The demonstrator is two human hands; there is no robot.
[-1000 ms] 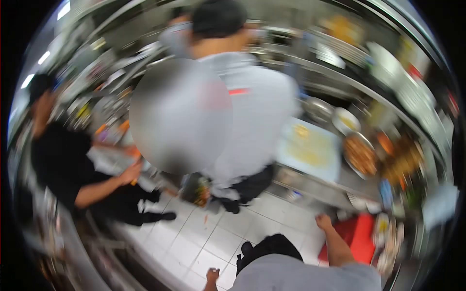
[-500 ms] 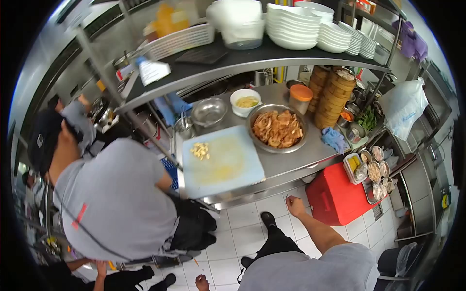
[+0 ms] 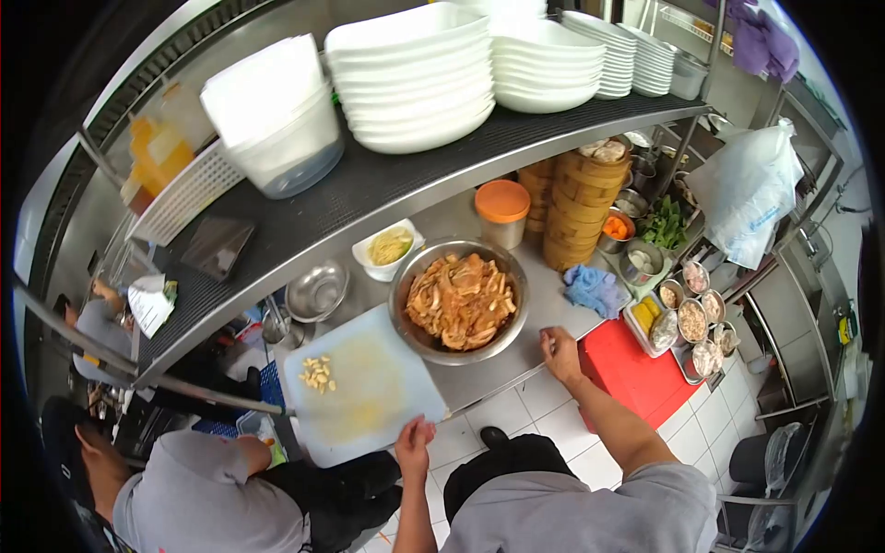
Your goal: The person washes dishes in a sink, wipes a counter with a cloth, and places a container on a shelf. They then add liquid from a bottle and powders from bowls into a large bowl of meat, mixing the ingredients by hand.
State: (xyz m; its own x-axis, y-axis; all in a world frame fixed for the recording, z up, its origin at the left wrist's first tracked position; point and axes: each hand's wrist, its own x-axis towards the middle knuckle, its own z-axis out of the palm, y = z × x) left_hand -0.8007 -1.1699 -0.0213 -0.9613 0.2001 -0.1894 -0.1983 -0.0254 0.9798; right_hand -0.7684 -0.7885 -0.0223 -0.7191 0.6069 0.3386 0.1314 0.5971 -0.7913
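My left hand [image 3: 415, 442] is just off the near right corner of the pale blue cutting board [image 3: 369, 369], fingers loosely bent and apart, with nothing seen in it. On the board lies a small pile of peeled garlic cloves [image 3: 317, 374]. My right hand [image 3: 559, 354] hovers by the counter's front edge, its fingers half curled and holding nothing visible. Between the hands, farther in on the counter, stands a steel bowl [image 3: 398, 322] of sliced, marinated meat [image 3: 463, 302]. Behind the board are a white bowl of pale yellow shreds [image 3: 390, 246] and a bare steel bowl [image 3: 317, 291].
An overhead shelf [image 3: 369, 198] carries stacked white dishes [image 3: 410, 78]. Bamboo steamers [image 3: 583, 207], an orange-lidded tub [image 3: 502, 214] and a blue cloth [image 3: 595, 289] stand to the right. Below is a red box [image 3: 636, 369] with ingredient containers. A co-worker [image 3: 212, 493] bends at left.
My view has moved nearer the counter. Both hands have risen toward its front edge, the left beside the board. The co-worker at left now appears lower in view.
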